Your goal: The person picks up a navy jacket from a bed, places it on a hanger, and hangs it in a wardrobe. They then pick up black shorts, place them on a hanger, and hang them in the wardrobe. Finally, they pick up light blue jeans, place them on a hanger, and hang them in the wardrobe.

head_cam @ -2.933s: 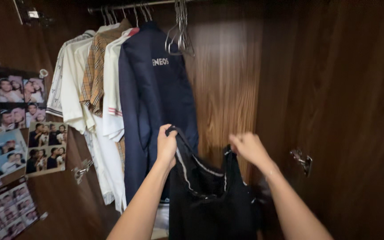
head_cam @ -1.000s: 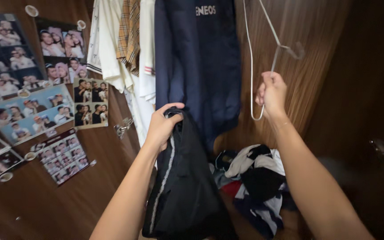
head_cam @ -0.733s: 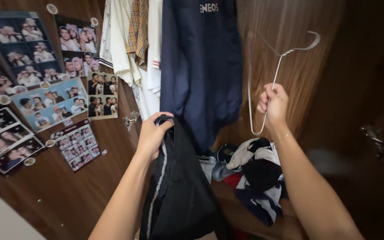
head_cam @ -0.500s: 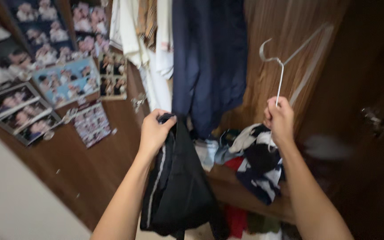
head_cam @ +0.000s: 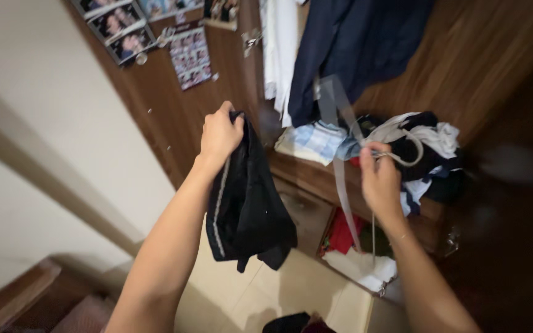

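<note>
The left hand is closed tight on the top edge of a black garment, which hangs free from the fist in front of the open wardrobe, its lower hem dangling above the tiled floor. A pale stripe runs down one side of the cloth. The right hand is clamped on a wire hanger, fingers pinched near the neck, the hook pointing right toward a heap of loose clothes on the wardrobe shelf. The hanger is smeared by motion, so its exact tilt is hard to read; it seems to slope down across the shelf edge.

The chief risk is a snag. The hook sits just beside the heap, and a careless swing could catch a sleeve or strap there and drag several pieces off the shelf. The hanger's long arm also passes close to the dark blue jacket hanging above, and could tangle in its hem.

The garment is bunched in one fist, not spread, so its openings are hidden. Feeding wire into it blind could push a corner through the wrong opening or leave it lopsided, and it may then slide off. With only one grip point, a loosened fist would drop it to the floor, near another dark bundle lying at the lower edge.
</note>
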